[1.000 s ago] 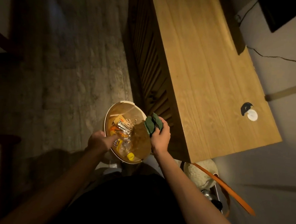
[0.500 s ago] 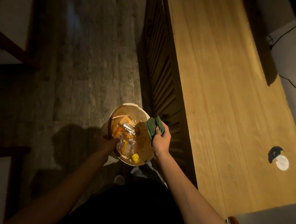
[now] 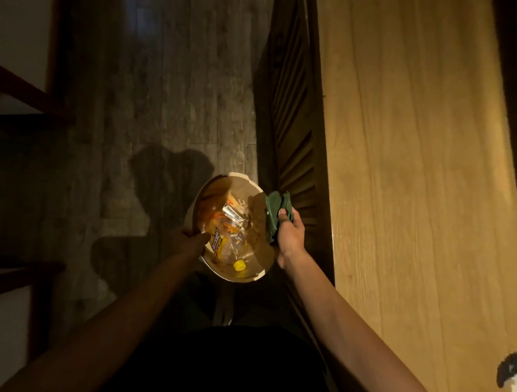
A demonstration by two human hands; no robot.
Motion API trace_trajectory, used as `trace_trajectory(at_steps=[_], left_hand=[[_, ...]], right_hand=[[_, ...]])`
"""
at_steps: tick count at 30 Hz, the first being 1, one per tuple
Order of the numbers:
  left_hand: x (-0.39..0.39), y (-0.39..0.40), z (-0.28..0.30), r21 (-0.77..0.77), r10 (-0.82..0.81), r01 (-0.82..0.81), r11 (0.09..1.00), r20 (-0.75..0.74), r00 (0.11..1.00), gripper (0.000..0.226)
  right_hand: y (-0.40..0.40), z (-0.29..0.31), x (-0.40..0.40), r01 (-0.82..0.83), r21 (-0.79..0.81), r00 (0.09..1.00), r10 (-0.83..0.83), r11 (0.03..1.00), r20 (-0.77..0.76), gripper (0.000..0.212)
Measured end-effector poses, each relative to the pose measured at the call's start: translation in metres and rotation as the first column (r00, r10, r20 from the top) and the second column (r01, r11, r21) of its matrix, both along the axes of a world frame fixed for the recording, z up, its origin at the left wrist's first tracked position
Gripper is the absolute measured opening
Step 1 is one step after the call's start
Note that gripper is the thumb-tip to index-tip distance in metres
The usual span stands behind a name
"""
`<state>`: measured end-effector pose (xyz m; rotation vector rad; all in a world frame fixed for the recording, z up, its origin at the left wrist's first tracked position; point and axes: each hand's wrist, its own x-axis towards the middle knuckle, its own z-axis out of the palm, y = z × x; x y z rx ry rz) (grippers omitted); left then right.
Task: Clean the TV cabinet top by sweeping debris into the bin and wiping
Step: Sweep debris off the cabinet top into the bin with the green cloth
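Head cam: L grip [image 3: 189, 240] still holds bin [image 3: 222, 179], R grip [image 3: 289, 235] still clutches cloth [image 3: 274, 214].

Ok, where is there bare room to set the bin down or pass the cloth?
Bare floor lies left of the slatted cabinet front, beyond the bin. The cabinet top is bare up to the dark panel. Crowded: left hand, right hand gripping the cloth.

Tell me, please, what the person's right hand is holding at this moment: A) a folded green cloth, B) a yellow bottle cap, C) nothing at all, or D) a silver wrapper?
A: the right hand grips a folded green cloth beside the rim of the bin; the yellow cap and the silver wrapper lie inside the bin.
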<state>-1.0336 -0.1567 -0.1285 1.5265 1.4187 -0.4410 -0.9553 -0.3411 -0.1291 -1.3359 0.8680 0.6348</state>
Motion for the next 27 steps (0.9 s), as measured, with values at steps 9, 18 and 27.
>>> trace_trajectory(at_steps=[9,18,27], left_hand=[[0.089,0.06,-0.024,-0.179,0.098,-0.1,0.979,-0.018,0.995,0.037],[0.194,0.154,-0.047,-0.152,0.099,-0.099,0.983,-0.006,0.995,0.035],[0.284,0.217,-0.123,-0.101,-0.192,0.187,0.977,-0.039,0.981,0.027]], right_hand=[[0.053,0.0,0.096,-0.046,0.07,0.996,0.05,0.997,-0.067,0.031],[0.142,-0.019,0.196,0.037,-0.046,0.991,-0.042,0.998,-0.124,0.029],[0.217,-0.099,0.276,-0.078,-0.347,0.996,0.085,0.935,0.005,0.04]])
